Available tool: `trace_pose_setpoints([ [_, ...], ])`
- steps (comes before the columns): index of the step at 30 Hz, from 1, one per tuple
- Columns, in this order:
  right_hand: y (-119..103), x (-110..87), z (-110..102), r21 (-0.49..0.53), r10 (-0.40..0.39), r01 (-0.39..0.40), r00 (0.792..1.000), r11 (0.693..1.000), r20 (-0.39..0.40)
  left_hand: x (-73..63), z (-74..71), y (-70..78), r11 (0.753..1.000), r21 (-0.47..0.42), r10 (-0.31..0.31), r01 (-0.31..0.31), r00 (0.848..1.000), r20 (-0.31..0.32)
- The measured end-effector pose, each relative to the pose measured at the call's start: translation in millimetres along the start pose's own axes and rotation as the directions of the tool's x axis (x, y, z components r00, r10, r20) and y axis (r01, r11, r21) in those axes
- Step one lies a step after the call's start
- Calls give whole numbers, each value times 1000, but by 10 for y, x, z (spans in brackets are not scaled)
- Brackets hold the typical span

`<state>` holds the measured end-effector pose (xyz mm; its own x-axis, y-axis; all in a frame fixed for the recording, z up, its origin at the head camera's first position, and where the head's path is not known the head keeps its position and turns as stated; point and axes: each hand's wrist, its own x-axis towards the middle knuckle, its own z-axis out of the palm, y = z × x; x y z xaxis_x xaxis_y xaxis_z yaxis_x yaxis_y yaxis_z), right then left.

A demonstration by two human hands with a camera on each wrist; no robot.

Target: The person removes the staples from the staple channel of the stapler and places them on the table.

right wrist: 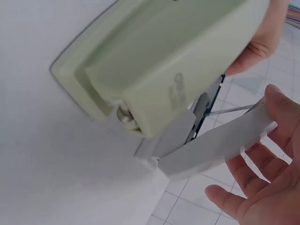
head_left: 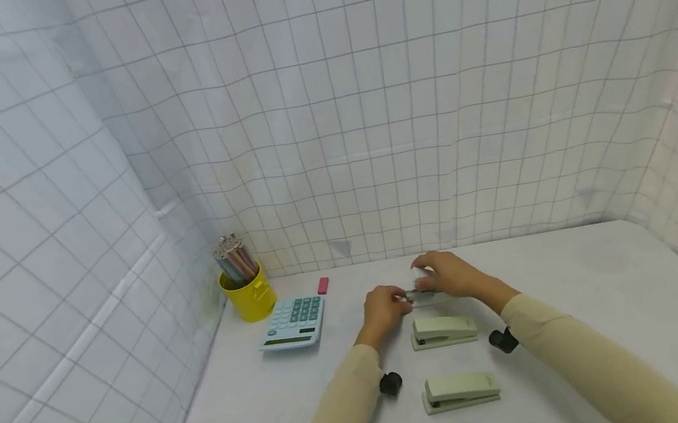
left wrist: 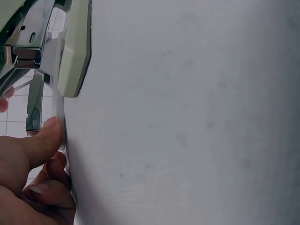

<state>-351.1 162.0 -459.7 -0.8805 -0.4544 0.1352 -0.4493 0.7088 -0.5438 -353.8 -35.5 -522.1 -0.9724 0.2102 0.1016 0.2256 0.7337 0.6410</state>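
A white stapler [right wrist: 215, 150] stands with its top cover swung up, a thin spring [right wrist: 229, 110] stretching from the cover to the metal magazine. My right hand [head_left: 448, 274] holds that cover between thumb and fingers; in the right wrist view the same hand [right wrist: 267, 183] has its fingertips along the cover's edge. At the other end, my left hand [head_left: 385, 310] pinches the stapler's base, thumb on top, as the left wrist view shows of the hand [left wrist: 37, 173]. Just nearer than both hands lies a pale green stapler [head_left: 444, 330], closed.
Another pale green stapler [head_left: 462, 391] lies closer to me, between the forearms. Left of the hands are a light blue calculator [head_left: 295, 322], a red-pink eraser-like block [head_left: 323, 285] and a yellow mug [head_left: 252, 302] full of pencils. A grid-patterned cloth [head_left: 366, 128] hangs behind the white table.
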Motion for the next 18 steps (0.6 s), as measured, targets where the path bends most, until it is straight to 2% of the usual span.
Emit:
trace_pose_setpoints([
  [7,115,-106,-134,81,14,-11,999,997,-35,1,-10,15,1000,-1,-19,19,1000,17],
  [12,189,-221,-196,167,62,-54,997,985,-40,-2,5,3,999,16,-44,43,999,32],
  [18,301,-363,-315,223,107,-93,993,970,-52,-1,2,-24,999,16,-28,28,999,26],
])
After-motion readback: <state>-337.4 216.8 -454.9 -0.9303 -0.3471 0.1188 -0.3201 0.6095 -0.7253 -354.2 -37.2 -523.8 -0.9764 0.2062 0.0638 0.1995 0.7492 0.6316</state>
